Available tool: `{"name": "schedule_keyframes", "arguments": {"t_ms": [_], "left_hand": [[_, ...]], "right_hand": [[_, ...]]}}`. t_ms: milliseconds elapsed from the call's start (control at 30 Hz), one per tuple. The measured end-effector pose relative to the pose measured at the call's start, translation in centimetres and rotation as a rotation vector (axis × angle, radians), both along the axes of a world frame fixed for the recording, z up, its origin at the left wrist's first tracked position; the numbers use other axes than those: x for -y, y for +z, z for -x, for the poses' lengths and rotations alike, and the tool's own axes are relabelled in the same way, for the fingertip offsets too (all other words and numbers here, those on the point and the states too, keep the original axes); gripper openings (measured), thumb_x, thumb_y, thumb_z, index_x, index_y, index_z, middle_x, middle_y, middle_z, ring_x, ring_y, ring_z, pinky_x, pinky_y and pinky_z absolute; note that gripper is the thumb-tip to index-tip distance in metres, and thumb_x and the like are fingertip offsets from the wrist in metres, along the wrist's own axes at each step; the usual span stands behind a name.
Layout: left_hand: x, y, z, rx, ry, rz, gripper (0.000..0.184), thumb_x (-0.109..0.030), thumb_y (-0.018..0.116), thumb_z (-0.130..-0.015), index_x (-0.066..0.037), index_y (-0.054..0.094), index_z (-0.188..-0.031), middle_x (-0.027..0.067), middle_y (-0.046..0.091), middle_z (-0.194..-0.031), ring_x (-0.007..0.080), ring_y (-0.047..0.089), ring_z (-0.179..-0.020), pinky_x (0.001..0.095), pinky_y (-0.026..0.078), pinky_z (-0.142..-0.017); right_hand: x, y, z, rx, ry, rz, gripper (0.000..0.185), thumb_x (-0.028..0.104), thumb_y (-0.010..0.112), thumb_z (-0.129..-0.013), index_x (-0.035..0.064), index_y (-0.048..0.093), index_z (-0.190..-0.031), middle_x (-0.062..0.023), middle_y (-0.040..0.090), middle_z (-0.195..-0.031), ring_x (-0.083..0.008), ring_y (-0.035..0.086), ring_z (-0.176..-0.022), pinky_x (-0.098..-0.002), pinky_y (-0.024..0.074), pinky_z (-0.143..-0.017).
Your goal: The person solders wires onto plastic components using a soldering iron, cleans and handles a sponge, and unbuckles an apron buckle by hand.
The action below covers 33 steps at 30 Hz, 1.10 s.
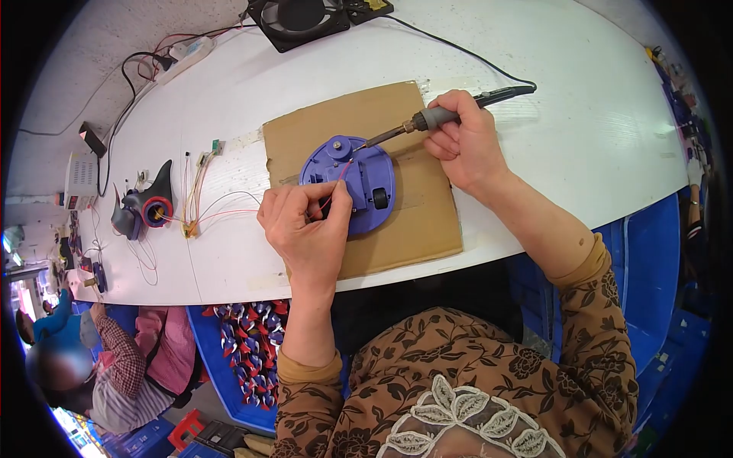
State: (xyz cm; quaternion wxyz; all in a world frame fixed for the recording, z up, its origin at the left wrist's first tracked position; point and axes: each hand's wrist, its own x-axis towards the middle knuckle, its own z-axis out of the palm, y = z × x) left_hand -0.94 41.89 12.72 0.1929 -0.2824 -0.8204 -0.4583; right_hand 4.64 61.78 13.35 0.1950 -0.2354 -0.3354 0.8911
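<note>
Your left hand (309,225) pinches a thin red wire (345,169) over the rounded purple plastic base (374,169) on brown cardboard (420,221); a black wheel (379,198) sits fitted, the wire's joint seemingly unfinished. Your right hand (467,141) grips the grey-and-black soldering iron (438,117), pointing left and slightly near. The base's knobbed end faces far, long axis roughly near-far.

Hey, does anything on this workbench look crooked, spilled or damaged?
Only minor things: the cardboard lies at a slant on the white table, and its left edge looks ragged, perhaps from wear. I see no spill or obvious damage to the purple base, though the left hand hides part of it.
</note>
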Motion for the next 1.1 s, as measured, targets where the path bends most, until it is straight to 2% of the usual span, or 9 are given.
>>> {"name": "schedule_keyframes", "arguments": {"t_ms": [133,300,433,567,667,767,867,967,1100], "left_hand": [[0.3,-0.1,0.1,-0.039,-0.04,0.032,0.011,0.0,0.07,-0.066,-0.006,0.061,-0.067,-0.0009,0.048,-0.057,0.0112,0.04,-0.058,0.0255,0.035,-0.055],[0.6,0.3,-0.1,-0.021,-0.024,0.069,0.019,-0.007,0.074,-0.06,-0.009,0.061,-0.073,0.0004,0.049,-0.065,0.0172,0.047,-0.067,0.0299,0.035,-0.067],[-0.1,2.8,-0.5,-0.084,-0.121,0.03,0.062,-0.018,0.08,-0.055,-0.007,0.054,-0.11,0.0142,0.054,-0.097,0.0288,0.05,-0.093,0.0366,0.039,-0.083],[-0.7,3.7,-1.1,-0.034,-0.199,0.441,0.095,-0.025,0.082,-0.052,-0.006,0.035,-0.131,0.0237,0.044,-0.118,0.0398,0.041,-0.113,0.0462,0.035,-0.093],[-0.1,3.6,-0.2,0.074,-0.243,0.265,0.078,-0.023,0.076,-0.064,-0.002,0.037,-0.129,0.0238,0.046,-0.118,0.0372,0.043,-0.114,0.0438,0.035,-0.095],[2.0,2.6,1.9,0.349,-0.209,-0.292,0.054,-0.017,0.063,-0.079,0.002,0.041,-0.124,0.0224,0.05,-0.115,0.0315,0.048,-0.113,0.0379,0.037,-0.096],[4.7,2.7,4.9,0.27,0.043,-0.466,0.028,-0.014,0.047,-0.089,0.007,0.055,-0.104,0.0115,0.061,-0.093,0.0206,0.058,-0.091,0.0326,0.045,-0.078],[7.8,1.0,8.4,0.408,0.268,-0.284,0.025,-0.016,0.049,-0.088,0.007,0.06,-0.09,0.0102,0.063,-0.079,0.0201,0.059,-0.075,0.0344,0.044,-0.069],[10.5,-0.1,10.5,0.166,0.253,0.194,0.018,-0.015,0.059,-0.08,0.002,0.063,-0.083,0.017,0.062,-0.077,0.0292,0.056,-0.07,0.0359,0.043,-0.07]], "right_hand": [[0.1,0.3,0.0,0.016,-0.009,-0.005,0.017,0.012,0.05,-0.081,0.0024,0.048,-0.067,0.002,0.03,-0.047,-0.0074,0.025,-0.038,-0.0239,0.0219,-0.037],[-0.1,0.3,-0.1,-0.015,-0.006,0.017,0.017,0.013,0.05,-0.081,0.0025,0.048,-0.068,0.0019,0.03,-0.048,-0.0076,0.025,-0.038,-0.0233,0.0219,-0.038],[-1.1,0.5,0.0,-0.029,-0.035,0.045,0.017,0.015,0.05,-0.08,0.003,0.049,-0.068,0.0013,0.032,-0.049,-0.0076,0.024,-0.038,-0.0234,0.0215,-0.038],[-1.7,0.9,0.1,-0.06,-0.068,0.071,0.017,0.016,0.051,-0.08,0.0042,0.048,-0.068,0.0013,0.036,-0.05,-0.0074,0.022,-0.038,-0.0234,0.0204,-0.037],[-2.3,1.0,0.1,-0.065,-0.071,0.083,0.017,0.016,0.052,-0.08,0.0063,0.048,-0.067,0.002,0.035,-0.049,-0.007,0.022,-0.037,-0.0233,0.0193,-0.037],[-2.2,0.6,0.3,-0.082,-0.061,0.1,0.018,0.016,0.053,-0.081,0.0092,0.048,-0.065,0.0052,0.028,-0.045,-0.0063,0.021,-0.036,-0.0229,0.0177,-0.036],[-2.0,0.7,0.4,-0.093,-0.049,0.075,0.017,0.016,0.053,-0.082,0.0083,0.049,-0.067,0.0057,0.027,-0.045,-0.0057,0.02,-0.035,-0.022,0.0173,-0.035],[-2.1,0.8,0.4,-0.089,-0.066,0.092,0.016,0.015,0.052,-0.082,0.0072,0.05,-0.069,0.0055,0.028,-0.045,-0.0056,0.02,-0.035,-0.0216,0.0173,-0.035],[-2.3,0.5,0.5,-0.088,-0.068,0.091,0.014,0.014,0.051,-0.083,0.0058,0.05,-0.071,0.005,0.029,-0.045,-0.0057,0.02,-0.035,-0.0215,0.0175,-0.035]]}}
